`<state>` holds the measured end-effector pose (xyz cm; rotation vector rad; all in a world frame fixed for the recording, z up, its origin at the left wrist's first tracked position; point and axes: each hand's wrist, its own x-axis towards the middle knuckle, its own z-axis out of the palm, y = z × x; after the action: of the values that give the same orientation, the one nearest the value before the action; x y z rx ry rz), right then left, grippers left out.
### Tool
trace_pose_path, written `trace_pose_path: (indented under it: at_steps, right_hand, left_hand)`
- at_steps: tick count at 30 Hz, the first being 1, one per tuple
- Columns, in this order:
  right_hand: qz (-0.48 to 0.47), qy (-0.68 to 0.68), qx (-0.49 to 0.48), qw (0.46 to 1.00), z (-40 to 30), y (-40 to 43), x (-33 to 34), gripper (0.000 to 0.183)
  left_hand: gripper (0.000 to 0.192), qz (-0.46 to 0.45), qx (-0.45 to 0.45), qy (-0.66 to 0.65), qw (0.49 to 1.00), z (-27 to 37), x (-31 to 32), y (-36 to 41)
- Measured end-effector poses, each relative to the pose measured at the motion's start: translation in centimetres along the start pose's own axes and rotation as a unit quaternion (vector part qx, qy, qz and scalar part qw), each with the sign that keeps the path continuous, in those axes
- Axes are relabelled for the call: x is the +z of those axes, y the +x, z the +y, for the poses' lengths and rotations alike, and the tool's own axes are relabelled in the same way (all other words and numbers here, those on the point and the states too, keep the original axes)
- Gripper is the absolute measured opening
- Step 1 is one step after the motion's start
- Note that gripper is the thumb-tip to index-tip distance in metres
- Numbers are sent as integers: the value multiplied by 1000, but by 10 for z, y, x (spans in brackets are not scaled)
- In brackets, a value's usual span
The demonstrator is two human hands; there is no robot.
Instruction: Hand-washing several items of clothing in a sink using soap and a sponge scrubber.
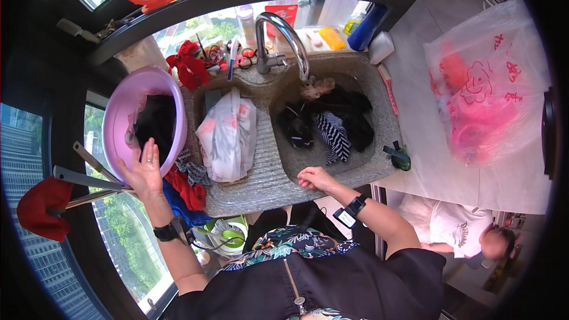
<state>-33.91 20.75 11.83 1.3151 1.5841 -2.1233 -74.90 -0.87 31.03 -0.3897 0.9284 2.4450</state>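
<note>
My left hand [146, 171], palm up with fingers spread, is at the near rim of a pink plastic basin [180, 98] and holds nothing. Inside the basin lies black cloth [156, 118]. My right hand [316, 178] has curled fingers and hovers by the near edge of the stone sink basin [306, 160]; whether anything is inside its fingers is not visible. Dark garments [355, 120] and a black-and-white striped cloth [334, 135] lie in the sink under a chrome faucet [284, 31]. A filled white plastic bag [229, 138] sits on the ribbed drainboard.
Red cloth [189, 189] and blue cloth [175, 200] hang beside the drainboard. Toiletries and an orange soap bar [332, 38] line the sill. A pink-filled plastic bag [489, 84] rests on the right counter. Another person [458, 226] is at the lower right.
</note>
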Motion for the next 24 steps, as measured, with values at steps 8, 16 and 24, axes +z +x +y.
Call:
trace_pose_path:
  at_steps: [8, 16, 24]
  right_hand:
    - [331, -315, -149, 877, 41, 89, -122, 49]
    - [5, -527, 113, 842, 56, 116, -126, 59]
    - [12, -472, -112, 874, 17, 72, -80, 37]
  left_hand:
    - [38, -156, -116, 252, 948, -103, 6, -50]
    - [32, -172, -293, 401, 851, -225, -5, -103]
    - [30, -181, -316, 481, 798, -277, -16, -109]
